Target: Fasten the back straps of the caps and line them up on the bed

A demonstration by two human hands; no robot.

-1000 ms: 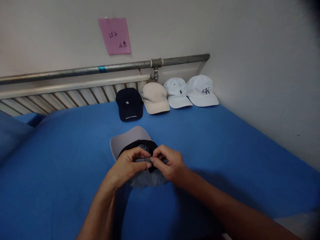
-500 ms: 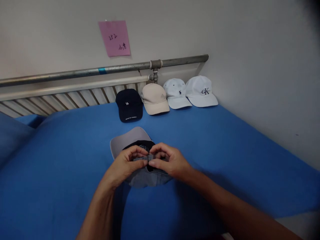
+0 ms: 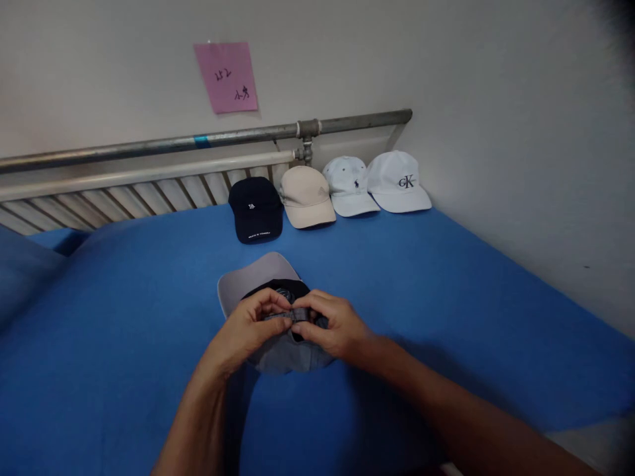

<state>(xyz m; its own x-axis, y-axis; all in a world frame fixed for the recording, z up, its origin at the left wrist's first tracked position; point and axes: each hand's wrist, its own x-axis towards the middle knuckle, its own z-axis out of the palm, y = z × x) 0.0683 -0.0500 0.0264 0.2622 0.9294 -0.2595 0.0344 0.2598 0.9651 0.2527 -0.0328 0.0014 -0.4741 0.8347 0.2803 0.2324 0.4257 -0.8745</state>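
A grey baseball cap (image 3: 292, 357) lies upturned on the blue sheet, its brim (image 3: 258, 274) pointing away to the far left and its dark inside partly showing. Across the cap's near side runs its back strap (image 3: 300, 315). My left hand (image 3: 253, 324) pinches the strap's left part between thumb and fingers. From the other side my right hand (image 3: 335, 324) grips the strap close by, the fingertips of both hands almost meeting. The fastening between them is too small to make out, and the hands cover part of the cap.
Along the far edge stand a navy cap (image 3: 256, 210), a beige cap (image 3: 306, 198), a pale cap (image 3: 349, 188) and a white cap (image 3: 398, 182). Behind are a radiator (image 3: 169, 192) and a metal pipe (image 3: 248, 135). A pink note (image 3: 227, 78) hangs on the wall.
My right hand has shifted slightly left and its fingers have moved along the strap, so more of the strap shows. My left hand has barely moved.
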